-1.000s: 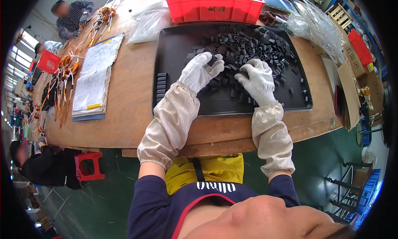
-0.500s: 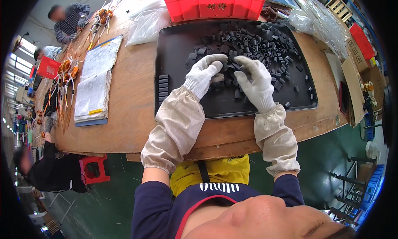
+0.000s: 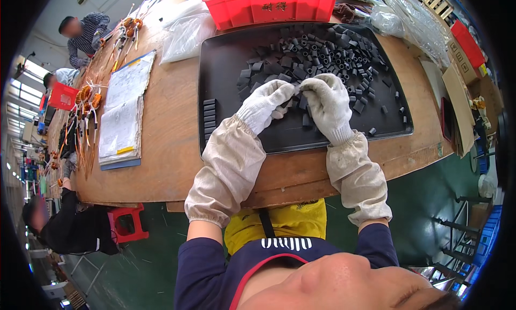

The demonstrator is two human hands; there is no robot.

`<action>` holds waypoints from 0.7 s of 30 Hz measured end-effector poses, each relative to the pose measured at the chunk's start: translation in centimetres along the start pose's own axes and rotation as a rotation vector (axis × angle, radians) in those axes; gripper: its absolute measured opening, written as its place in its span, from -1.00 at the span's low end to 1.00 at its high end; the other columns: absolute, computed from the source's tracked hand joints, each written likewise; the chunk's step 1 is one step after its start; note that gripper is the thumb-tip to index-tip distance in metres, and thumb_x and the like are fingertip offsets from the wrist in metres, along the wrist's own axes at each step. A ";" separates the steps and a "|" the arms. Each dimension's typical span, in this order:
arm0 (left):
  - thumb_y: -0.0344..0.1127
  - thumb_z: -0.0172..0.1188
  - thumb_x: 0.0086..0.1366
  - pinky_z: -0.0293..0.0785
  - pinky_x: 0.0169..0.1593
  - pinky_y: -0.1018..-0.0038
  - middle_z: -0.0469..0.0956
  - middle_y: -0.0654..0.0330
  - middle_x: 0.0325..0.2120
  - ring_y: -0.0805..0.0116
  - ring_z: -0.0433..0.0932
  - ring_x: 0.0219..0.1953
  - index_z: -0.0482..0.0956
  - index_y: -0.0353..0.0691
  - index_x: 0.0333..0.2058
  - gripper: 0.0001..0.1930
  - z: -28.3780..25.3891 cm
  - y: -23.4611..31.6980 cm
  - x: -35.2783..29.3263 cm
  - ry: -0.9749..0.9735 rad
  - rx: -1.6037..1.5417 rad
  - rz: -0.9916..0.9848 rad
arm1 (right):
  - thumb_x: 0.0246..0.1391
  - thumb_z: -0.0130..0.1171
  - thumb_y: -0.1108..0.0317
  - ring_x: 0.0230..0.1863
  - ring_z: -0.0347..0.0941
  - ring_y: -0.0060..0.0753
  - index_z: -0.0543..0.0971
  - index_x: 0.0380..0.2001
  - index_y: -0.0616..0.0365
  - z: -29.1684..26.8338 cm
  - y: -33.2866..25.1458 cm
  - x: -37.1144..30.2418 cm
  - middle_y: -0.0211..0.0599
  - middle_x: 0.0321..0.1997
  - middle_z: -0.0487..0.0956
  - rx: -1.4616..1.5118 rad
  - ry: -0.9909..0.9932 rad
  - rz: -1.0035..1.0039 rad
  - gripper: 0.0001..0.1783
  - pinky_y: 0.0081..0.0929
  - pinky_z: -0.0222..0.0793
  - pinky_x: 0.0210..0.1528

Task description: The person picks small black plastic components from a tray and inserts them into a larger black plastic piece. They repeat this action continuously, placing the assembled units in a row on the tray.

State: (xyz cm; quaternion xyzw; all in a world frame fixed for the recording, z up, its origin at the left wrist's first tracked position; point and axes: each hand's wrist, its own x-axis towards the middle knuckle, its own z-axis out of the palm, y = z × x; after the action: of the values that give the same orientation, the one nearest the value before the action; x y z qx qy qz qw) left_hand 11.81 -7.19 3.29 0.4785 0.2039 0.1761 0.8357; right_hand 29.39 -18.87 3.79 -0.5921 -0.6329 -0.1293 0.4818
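Observation:
Both my hands wear white knit gloves and meet over a black tray (image 3: 221,70). My left hand (image 3: 267,103) has thumb and fingers closed in a pinch. My right hand (image 3: 329,103) is curled shut, its fingertips against the left ones. Whatever is between the fingertips is too small and hidden to make out. Beyond and around the hands lies a loose heap of short black tubes (image 3: 325,54), some standing on end, some on their sides. Along the tray's left edge, several black pieces (image 3: 209,116) form a neat column.
Behind the tray stands a red plastic bin (image 3: 236,15), with clear plastic bags (image 3: 188,37) beside it. Papers on a clipboard (image 3: 122,116) lie to the left, near copper-wound coils (image 3: 86,95). Cardboard (image 3: 443,92) stands at the right. Other people sit along the left.
My right fingers, spread before, have curled and come up to my left fingertips. Both hands have lifted slightly off the heap. The whole view has shifted a little.

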 end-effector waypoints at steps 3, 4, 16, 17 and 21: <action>-0.17 0.19 0.50 0.50 -0.29 0.59 0.59 0.23 -0.26 0.49 0.54 -0.33 0.55 -0.21 -0.07 -0.77 1.6 0.3 -0.5 0.115 -0.103 -0.023 | -0.01 0.38 0.50 -0.15 0.54 -0.11 0.67 -0.23 -0.02 0.0 0.1 0.0 -0.29 -0.22 0.59 0.027 0.074 0.015 -0.76 -0.23 0.45 -0.08; -0.17 0.18 0.51 0.55 -0.25 0.58 0.58 0.22 -0.25 0.47 0.56 -0.31 0.54 -0.21 -0.07 -0.77 2.4 0.4 -0.5 0.190 -0.136 -0.027 | -0.01 0.39 0.47 -0.14 0.52 -0.11 0.68 -0.23 -0.05 0.0 0.2 0.0 -0.32 -0.23 0.58 0.038 0.101 0.022 -0.75 -0.21 0.44 -0.07; 0.03 0.29 0.41 0.46 -0.13 0.59 0.63 0.40 -0.14 0.64 0.50 -0.20 0.63 -0.10 0.05 -0.60 2.5 -0.4 -0.2 0.103 0.424 0.028 | -0.22 0.31 0.53 -0.03 0.49 -0.12 0.65 -0.14 -0.10 -0.3 0.0 -0.2 -0.40 -0.16 0.54 -0.216 -0.003 -0.168 -0.54 -0.16 0.40 0.03; 0.02 0.29 0.41 0.46 -0.13 0.59 0.63 0.40 -0.13 0.64 0.50 -0.20 0.62 -0.10 0.06 -0.59 2.5 -0.5 -0.3 0.094 0.423 0.016 | -0.23 0.31 0.53 -0.04 0.49 -0.12 0.65 -0.14 -0.09 -0.4 0.0 -0.2 -0.40 -0.16 0.54 -0.205 -0.009 -0.169 -0.53 -0.16 0.41 0.03; -0.05 0.32 0.41 0.42 -0.16 0.62 0.61 0.42 -0.16 0.65 0.48 -0.22 0.60 -0.12 0.05 -0.63 2.0 -1.8 -0.2 0.026 0.197 0.035 | -0.11 0.31 0.51 -0.08 0.54 -0.10 0.66 -0.13 -0.06 0.2 0.4 -0.2 -0.35 -0.16 0.59 -0.042 -0.004 -0.147 -0.61 -0.18 0.46 -0.02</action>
State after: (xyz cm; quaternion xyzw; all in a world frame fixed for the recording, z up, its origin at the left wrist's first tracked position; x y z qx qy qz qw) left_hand 12.83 -9.63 2.65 0.5597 0.2226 0.1757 0.7787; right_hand 29.56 -18.71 3.37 -0.5541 -0.6728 -0.1765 0.4574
